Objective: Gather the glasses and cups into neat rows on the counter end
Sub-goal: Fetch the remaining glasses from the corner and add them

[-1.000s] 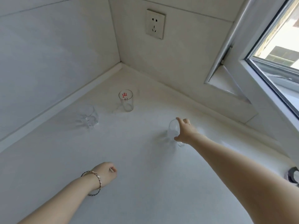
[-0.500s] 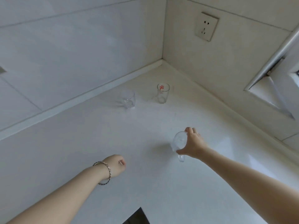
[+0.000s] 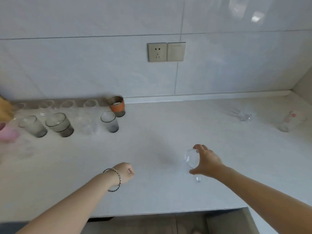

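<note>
My right hand (image 3: 206,162) grips a clear stemmed glass (image 3: 191,158) above the white counter (image 3: 152,132), its bowl tipped toward the left. My left hand (image 3: 125,173), with a bracelet on the wrist, is closed in a fist over the counter and holds nothing. At the left end stand rows of glasses: several clear ones along the wall (image 3: 67,104), smoky grey tumblers (image 3: 59,124), a grey glass (image 3: 109,121) and an orange-banded cup (image 3: 117,105). Far right, a small clear glass (image 3: 244,115) and a tall glass with a red mark (image 3: 289,121) stand apart.
A wall socket and switch (image 3: 166,51) sit on the tiled wall behind. The counter's front edge (image 3: 168,211) runs below my arms, with a dark floor beneath. A pink object (image 3: 6,132) and something yellowish (image 3: 5,108) blur at the far left.
The view has swung left from the corner to the counter's left end. My right hand has carried the stemmed glass leftward, away from the two glasses in the corner.
</note>
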`<state>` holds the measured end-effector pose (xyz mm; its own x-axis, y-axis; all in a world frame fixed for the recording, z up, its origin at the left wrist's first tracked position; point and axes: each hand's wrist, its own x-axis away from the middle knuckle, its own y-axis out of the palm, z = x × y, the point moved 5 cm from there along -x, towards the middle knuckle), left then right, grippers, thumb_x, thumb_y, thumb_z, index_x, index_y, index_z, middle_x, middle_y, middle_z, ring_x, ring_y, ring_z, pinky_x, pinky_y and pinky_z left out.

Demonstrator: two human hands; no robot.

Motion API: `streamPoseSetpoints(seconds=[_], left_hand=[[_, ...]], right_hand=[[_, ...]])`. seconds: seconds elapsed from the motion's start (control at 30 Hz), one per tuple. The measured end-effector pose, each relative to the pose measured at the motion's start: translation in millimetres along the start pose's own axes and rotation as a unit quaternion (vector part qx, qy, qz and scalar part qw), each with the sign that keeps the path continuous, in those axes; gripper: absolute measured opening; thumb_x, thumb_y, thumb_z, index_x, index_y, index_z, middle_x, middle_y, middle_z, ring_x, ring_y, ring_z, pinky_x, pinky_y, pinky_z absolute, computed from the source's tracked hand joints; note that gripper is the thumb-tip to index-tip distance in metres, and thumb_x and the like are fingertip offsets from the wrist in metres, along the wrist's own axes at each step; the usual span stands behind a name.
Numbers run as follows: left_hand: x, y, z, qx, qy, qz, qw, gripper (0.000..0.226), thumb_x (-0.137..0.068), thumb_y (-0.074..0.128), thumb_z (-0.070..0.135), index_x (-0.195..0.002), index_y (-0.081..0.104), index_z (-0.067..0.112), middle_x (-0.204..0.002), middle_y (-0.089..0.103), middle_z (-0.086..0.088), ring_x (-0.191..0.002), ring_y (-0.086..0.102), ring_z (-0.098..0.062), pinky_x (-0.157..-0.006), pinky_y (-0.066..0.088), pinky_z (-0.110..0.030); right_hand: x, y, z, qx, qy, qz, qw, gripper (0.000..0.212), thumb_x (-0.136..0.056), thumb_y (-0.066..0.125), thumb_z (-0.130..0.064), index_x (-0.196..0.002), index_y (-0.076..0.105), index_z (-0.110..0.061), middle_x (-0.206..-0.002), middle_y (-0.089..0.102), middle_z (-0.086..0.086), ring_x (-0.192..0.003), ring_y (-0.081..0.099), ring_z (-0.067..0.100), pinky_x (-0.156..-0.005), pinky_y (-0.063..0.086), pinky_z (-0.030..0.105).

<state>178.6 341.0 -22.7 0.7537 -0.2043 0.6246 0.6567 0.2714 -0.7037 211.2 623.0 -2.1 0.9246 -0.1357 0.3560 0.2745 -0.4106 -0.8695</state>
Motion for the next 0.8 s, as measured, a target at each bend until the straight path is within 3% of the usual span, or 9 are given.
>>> streamPoseSetpoints(seconds=[0.13, 0.33, 0.5, 0.7, 0.8], left_hand=[[34.7, -17.9, -109.7, 0.049, -0.056, 0.016, 0.997, 0.020, -0.091, 0.044, 0.018, -0.102, 0.061, 0.015, -0.088, 0.053, 0.005, -0.086, 0.051, -0.014, -0.075, 0.038, -0.020], [66.0, -46.7, -229.8, 0.098, -0.126, 0.043, 0.986, 0.012, -0.090, 0.046, 0.022, -0.080, 0.053, 0.025, -0.100, 0.056, 0.001, -0.085, 0.053, -0.014, -0.075, 0.039, -0.021], [69.0, -75.4, -297.1, 0.119, -0.163, 0.052, 0.978, 0.007, -0.092, 0.045, 0.021, -0.091, 0.052, 0.020, -0.122, 0.059, -0.005, -0.087, 0.051, -0.015, -0.077, 0.039, -0.021], [48.4, -126.1, -367.2, 0.151, -0.203, 0.078, 0.964, 0.012, -0.093, 0.044, 0.021, -0.098, 0.054, 0.017, -0.106, 0.054, -0.004, -0.089, 0.049, -0.016, -0.075, 0.037, -0.022], [36.3, -145.1, -387.6, 0.157, -0.202, 0.071, 0.964, 0.017, -0.093, 0.044, 0.020, -0.103, 0.057, 0.015, -0.095, 0.050, -0.001, -0.087, 0.047, -0.016, -0.062, 0.038, -0.019]], right_hand=[[-7.6, 34.6, -101.7, 0.024, -0.054, -0.023, 0.998, 0.089, -0.062, 0.080, -0.037, -0.136, 0.033, -0.022, -0.134, 0.046, -0.004, -0.122, 0.049, 0.020, -0.094, 0.045, 0.030], [-24.4, 78.1, -234.1, 0.042, -0.125, -0.048, 0.990, 0.090, -0.063, 0.079, -0.039, -0.138, 0.032, -0.024, -0.135, 0.045, -0.006, -0.122, 0.048, 0.018, -0.091, 0.043, 0.028], [-52.5, 108.1, -330.5, 0.040, -0.172, -0.058, 0.983, 0.091, -0.064, 0.078, -0.043, -0.141, 0.033, -0.024, -0.136, 0.045, -0.005, -0.125, 0.048, 0.019, -0.097, 0.043, 0.029], [-98.8, 142.7, -441.9, 0.054, -0.239, -0.062, 0.968, 0.092, -0.066, 0.076, -0.047, -0.143, 0.031, -0.024, -0.141, 0.042, -0.003, -0.128, 0.043, 0.022, -0.101, 0.042, 0.033], [-118.8, 157.2, -485.0, 0.042, -0.238, -0.063, 0.968, 0.090, -0.068, 0.075, -0.045, -0.142, 0.031, -0.022, -0.140, 0.041, -0.002, -0.127, 0.042, 0.022, -0.099, 0.043, 0.033]])
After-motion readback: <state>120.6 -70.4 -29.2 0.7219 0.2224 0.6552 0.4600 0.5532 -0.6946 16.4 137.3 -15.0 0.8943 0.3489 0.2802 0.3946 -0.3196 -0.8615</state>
